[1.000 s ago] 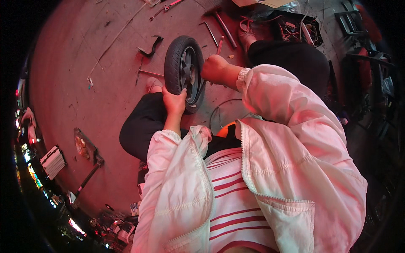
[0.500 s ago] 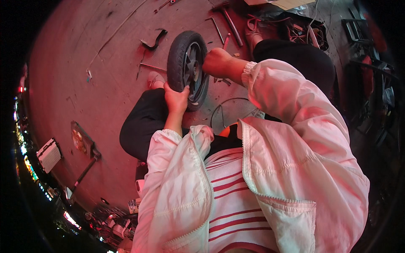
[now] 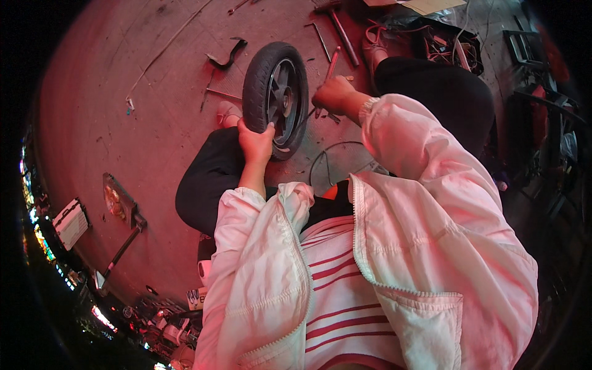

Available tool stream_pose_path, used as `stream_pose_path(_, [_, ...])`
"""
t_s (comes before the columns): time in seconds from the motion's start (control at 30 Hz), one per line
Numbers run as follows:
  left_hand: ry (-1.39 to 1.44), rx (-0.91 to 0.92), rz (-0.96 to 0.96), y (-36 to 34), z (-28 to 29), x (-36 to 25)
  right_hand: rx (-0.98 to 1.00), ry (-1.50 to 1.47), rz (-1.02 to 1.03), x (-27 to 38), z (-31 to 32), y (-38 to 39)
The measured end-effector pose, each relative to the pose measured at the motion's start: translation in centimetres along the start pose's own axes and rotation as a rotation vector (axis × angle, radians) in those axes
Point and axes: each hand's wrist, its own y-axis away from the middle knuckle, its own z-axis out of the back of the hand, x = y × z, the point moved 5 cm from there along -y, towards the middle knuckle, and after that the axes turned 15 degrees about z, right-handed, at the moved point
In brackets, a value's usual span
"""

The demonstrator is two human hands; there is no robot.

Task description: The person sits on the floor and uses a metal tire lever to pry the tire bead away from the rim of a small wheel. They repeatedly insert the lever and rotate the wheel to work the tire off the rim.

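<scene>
A black wheel with a tyre and dark spokes stands upright on the floor between my feet. My left hand grips its lower near side, the thumb over the rim and the fingers behind the tyre. At the wheel's centre the round metal hub is uncovered. To the right of the wheel and apart from it is my right hand, its fingers curled closed. Whatever they may hold is hidden. Just beyond that hand lies a red, slender tool on the floor.
A hammer and an L-shaped bar lie beyond the wheel. A bent black bracket is at the far left of it. A dark box of cables and parts stands at far right. A cable loop lies nearer me.
My right hand has moved away from the hub, to the right and slightly nearer me. The wheel has shifted slightly, still gripped by my left hand.
</scene>
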Motion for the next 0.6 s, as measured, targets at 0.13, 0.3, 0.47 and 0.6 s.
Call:
stream_pose_path(0.13, [-0.009,-0.001,0.036,-1.0,0.4,0.5,-0.06,-0.241,-0.152,1.7,-3.7,4.1])
stream_pose_path(0.3, [-0.046,-0.016,0.057,-1.1,0.2,-1.3,0.114,-0.38,-0.34,6.0,-6.3,7.1])
stream_pose_path(0.47, [-0.038,0.021,0.068,-3.0,0.0,0.3,0.007,-0.556,-0.363,8.7,-5.3,8.7])
stream_pose_path(0.6, [-0.056,0.022,0.098,-3.0,-0.5,-0.3,-0.009,-0.608,-0.383,10.4,-6.7,9.5])
